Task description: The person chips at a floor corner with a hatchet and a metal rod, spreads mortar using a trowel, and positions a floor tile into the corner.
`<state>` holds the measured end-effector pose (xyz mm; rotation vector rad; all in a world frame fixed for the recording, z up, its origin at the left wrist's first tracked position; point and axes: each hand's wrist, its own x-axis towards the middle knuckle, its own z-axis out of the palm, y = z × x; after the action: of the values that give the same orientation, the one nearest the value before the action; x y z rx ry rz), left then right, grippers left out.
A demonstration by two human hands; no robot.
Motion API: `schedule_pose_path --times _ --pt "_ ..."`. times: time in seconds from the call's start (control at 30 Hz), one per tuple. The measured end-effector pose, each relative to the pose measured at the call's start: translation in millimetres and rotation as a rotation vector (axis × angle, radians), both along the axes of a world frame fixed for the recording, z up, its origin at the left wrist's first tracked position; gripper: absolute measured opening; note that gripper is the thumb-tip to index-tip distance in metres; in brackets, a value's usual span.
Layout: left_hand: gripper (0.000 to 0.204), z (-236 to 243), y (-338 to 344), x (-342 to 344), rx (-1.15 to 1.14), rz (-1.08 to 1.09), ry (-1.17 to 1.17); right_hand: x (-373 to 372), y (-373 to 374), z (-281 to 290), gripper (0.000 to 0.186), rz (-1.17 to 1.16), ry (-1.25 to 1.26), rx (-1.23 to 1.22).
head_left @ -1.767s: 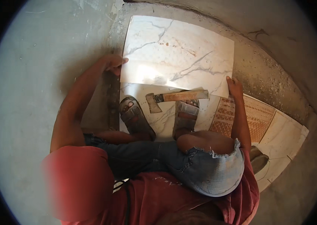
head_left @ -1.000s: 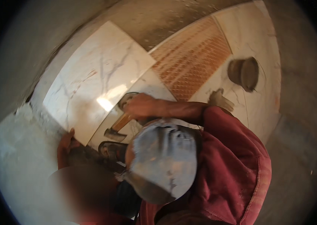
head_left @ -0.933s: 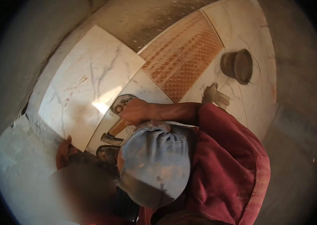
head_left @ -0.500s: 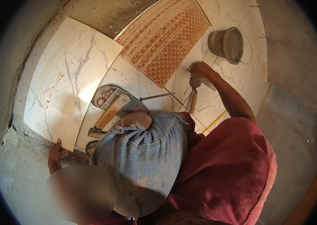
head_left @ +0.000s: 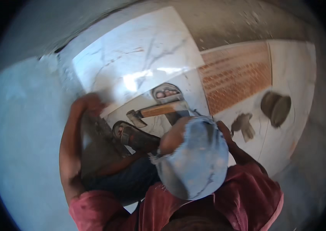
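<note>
My left hand [head_left: 89, 104] is at the near left corner of a large white marbled tile [head_left: 113, 61]. It is smeared by motion, so its grip on the tile does not show clearly. Beyond my denim-covered knee, my right hand [head_left: 223, 130] is partly seen, its fingers hidden. To the right of that hand lies a blurred grey tool [head_left: 242, 124], probably a trowel. Between my feet and the tile rests a hammer [head_left: 161, 110] with a wooden handle, its metal head toward the left.
A tile with its orange-brown ridged back showing [head_left: 236, 75] lies at the right of the marbled one. A mortar-crusted bucket [head_left: 276, 107] stands on laid white tiles [head_left: 292, 73]. My sandaled feet [head_left: 166, 93] are close to the tile. A wall runs along the far side.
The view has swung, so the scene sits turned and shifted. My right hand has drawn back from the trowel toward my knee. My left hand stays by the tile's corner, now blurred.
</note>
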<state>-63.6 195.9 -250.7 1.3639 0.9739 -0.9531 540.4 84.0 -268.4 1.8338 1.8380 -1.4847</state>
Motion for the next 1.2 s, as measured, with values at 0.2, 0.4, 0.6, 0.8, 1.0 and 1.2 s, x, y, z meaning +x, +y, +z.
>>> schedule_pose_path --times 0.2,0.4,0.6,0.8,1.0,1.2 --pt "0.05 54.7 9.9 122.6 0.16 0.942 -0.57 -155.5 150.5 90.1 0.02 0.081 0.161 0.143" --pt "0.033 70.7 23.6 105.0 0.34 1.364 -0.679 -303.7 190.8 71.4 0.027 0.281 0.629 -0.039" --pt "0.047 57.3 48.5 17.4 0.946 1.342 -0.06 -301.2 138.4 16.1 0.049 1.279 0.199 0.315" --pt "0.042 21.5 64.6 -40.1 1.247 1.404 -0.008 -309.1 118.4 16.6 0.04 1.625 0.207 0.433" --pt "0.036 4.3 79.6 -68.3 1.218 1.803 -0.258 -290.5 150.0 26.4 0.034 1.424 0.54 0.104" --pt "0.028 2.4 77.5 -67.0 1.393 1.635 -0.002 -311.9 204.6 126.8 0.039 0.476 0.836 -0.1"
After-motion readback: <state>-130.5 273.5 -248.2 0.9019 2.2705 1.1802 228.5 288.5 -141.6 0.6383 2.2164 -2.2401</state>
